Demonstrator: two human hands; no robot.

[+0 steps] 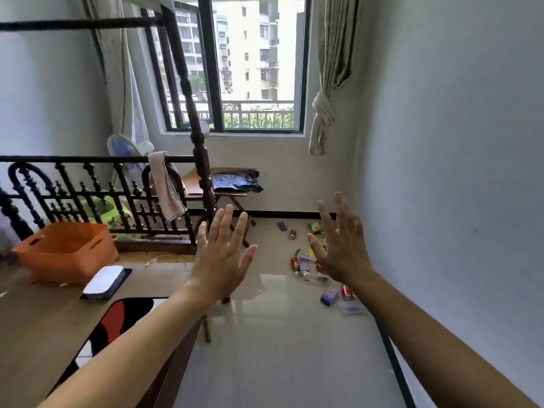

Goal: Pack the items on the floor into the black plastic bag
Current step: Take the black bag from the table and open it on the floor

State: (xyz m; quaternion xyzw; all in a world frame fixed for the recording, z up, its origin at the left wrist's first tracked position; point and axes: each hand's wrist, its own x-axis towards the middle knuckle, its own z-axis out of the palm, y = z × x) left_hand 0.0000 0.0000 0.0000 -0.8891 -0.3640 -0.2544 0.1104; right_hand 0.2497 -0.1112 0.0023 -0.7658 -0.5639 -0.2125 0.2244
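I have both hands up in front of me, the left hand (pixel 220 254) and the right hand (pixel 338 245). The palms face forward and the fingers are straight and spread, and neither hand holds anything. I judge this is the very start of the job, with both hands free because nothing is picked up yet.

The black plastic bag (pixel 235 181) lies crumpled and flat on top of the small wooden table (pixel 195 182). It is off the floor and well apart from the litter, so I think I must fetch it and open its mouth before anything can go in.

The items lie on the floor to the right of the table and nearer to me, strung out loosely. A dark purple object (pixel 282 225) and a red can (pixel 292 234) lie closest to the table. Farther from it is a second can (pixel 295 263) among white tubes (pixel 304 265), a cluster partly hidden behind my right hand. Farthest from the table are a purple box (pixel 329 296), a third can (pixel 346 292) and a clear packet (pixel 350 309).

With the items scattered like this, I expect to need several single grabs rather than one sweep.
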